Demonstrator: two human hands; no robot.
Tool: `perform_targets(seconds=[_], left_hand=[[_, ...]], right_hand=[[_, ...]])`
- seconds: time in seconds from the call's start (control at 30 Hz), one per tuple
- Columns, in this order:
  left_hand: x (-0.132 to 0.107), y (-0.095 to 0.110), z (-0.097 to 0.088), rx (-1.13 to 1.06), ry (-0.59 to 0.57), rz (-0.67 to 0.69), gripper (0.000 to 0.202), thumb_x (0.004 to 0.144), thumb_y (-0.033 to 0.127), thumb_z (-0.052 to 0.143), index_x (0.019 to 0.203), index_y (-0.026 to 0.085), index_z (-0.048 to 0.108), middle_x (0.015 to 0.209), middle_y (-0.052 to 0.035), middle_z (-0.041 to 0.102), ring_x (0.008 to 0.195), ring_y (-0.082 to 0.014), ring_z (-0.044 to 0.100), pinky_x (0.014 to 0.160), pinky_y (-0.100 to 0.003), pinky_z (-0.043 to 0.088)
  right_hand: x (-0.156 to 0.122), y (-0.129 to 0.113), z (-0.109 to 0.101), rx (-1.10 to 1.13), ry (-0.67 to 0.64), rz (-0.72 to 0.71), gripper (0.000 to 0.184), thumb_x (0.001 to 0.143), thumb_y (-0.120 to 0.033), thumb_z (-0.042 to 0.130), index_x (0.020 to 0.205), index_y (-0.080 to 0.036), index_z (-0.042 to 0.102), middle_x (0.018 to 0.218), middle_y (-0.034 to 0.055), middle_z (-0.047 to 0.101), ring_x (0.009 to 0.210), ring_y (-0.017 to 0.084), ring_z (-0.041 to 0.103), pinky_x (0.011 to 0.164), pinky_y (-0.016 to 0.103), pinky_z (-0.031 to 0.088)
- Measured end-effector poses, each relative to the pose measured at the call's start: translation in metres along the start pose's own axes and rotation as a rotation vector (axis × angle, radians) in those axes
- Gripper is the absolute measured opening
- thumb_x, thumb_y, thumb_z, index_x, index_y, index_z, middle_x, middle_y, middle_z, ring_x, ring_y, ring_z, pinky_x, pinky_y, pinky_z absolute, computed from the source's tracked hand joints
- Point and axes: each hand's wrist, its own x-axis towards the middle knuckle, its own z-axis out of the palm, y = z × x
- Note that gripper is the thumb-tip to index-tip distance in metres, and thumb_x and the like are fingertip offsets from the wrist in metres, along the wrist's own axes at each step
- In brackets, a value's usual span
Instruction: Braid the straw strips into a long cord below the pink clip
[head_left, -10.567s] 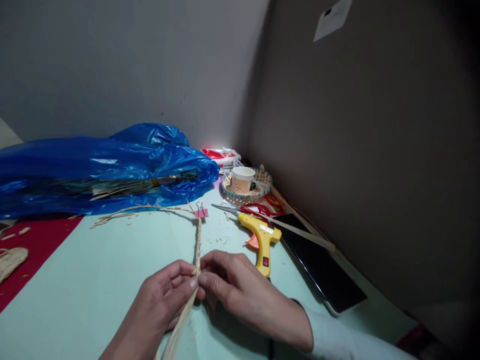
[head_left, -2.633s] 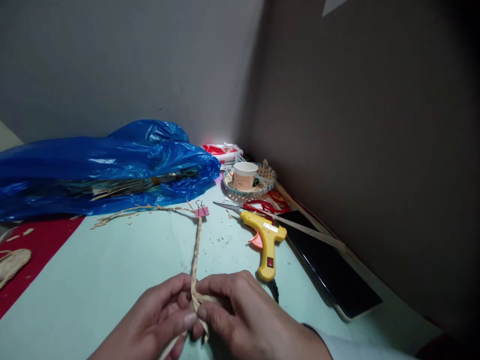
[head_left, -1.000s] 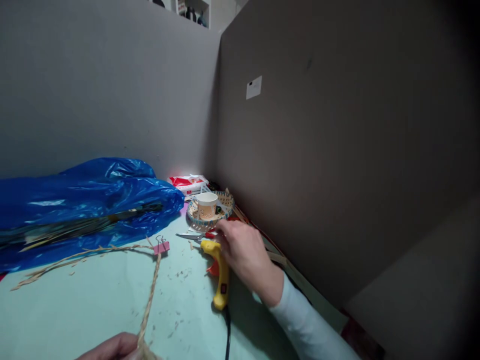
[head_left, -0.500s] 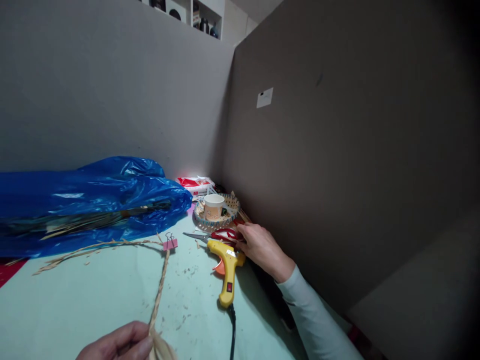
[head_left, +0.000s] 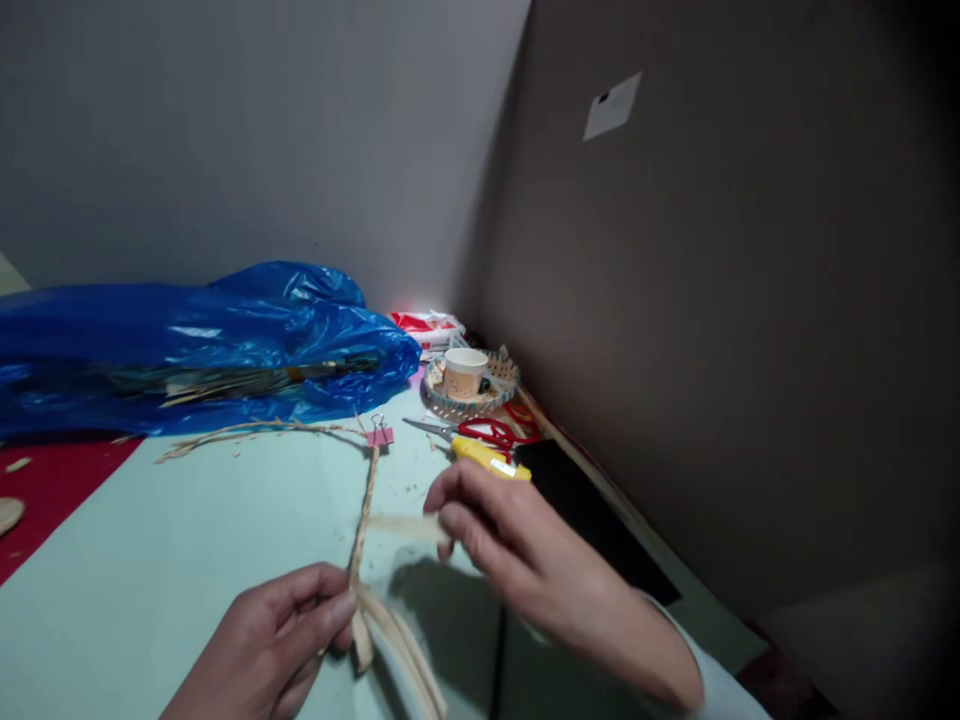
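Green table [head_left: 247,530]: braid [head_left: 365,510], illegible glue-gun label [head_left: 504,467]

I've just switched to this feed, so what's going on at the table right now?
A person's left hand pinches a thin straw-coloured braid just above its loose strands. A pink binder clip sits on the braid farther out. The right hand holds a pale strip, blurred, beside the braid and partly hides the yellow glue gun.

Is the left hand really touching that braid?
Touching: the head view shows the left hand pinching the braid, with no gap between them.
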Motion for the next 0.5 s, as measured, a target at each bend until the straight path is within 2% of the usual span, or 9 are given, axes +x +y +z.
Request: perform_targets(seconds=[0.13, 0.27, 0.37, 0.5], left_hand=[[-0.006, 0.008, 0.005, -0.012, 0.051, -0.023, 0.031, 0.072, 0.045, 0.068, 0.069, 0.015, 0.062, 0.046, 0.0132, 0.031, 0.042, -0.0035, 0.014, 0.043, -0.021, 0.008], [-0.007, 0.008, 0.006, -0.067, 0.048, -0.007, 0.027, 0.069, 0.04, 0.068, 0.067, 0.015, 0.062, 0.052, 0.0082, 0.048, 0.04, -0.0015, 0.016, 0.042, -0.022, 0.007], [-0.008, 0.009, 0.006, -0.097, 0.047, -0.021, 0.029, 0.068, 0.042, 0.071, 0.071, 0.014, 0.064, 0.055, 0.0058, 0.056, 0.04, -0.0007, 0.016, 0.042, -0.021, 0.008], [-0.009, 0.011, 0.007, -0.128, 0.05, -0.061, 0.029, 0.068, 0.042, 0.073, 0.071, 0.014, 0.064, 0.054, 0.0077, 0.053, 0.04, -0.0005, 0.017, 0.042, -0.021, 0.008]], right_hand=[[-0.015, -0.009, 0.037, 0.104, -0.105, 0.109, 0.007, 0.093, -0.027, 0.052, 0.09, -0.022, 0.056, 0.075, -0.002, 0.061, 0.068, 0.012, 0.054, 0.059, 0.02, 0.039], [-0.016, 0.0, 0.055, 0.192, -0.053, 0.029, 0.009, 0.092, -0.025, 0.05, 0.087, -0.019, 0.054, 0.066, -0.0027, 0.059, 0.056, 0.009, 0.051, 0.053, 0.019, 0.037], [-0.018, 0.007, 0.065, -0.028, 0.056, -0.034, 0.014, 0.093, -0.026, 0.049, 0.083, -0.019, 0.054, 0.063, -0.0026, 0.056, 0.05, 0.009, 0.045, 0.048, 0.021, 0.034], [-0.025, 0.012, 0.076, -0.324, 0.164, -0.091, 0.017, 0.093, -0.022, 0.044, 0.077, -0.02, 0.049, 0.058, -0.0037, 0.051, 0.044, 0.01, 0.039, 0.045, 0.024, 0.03]])
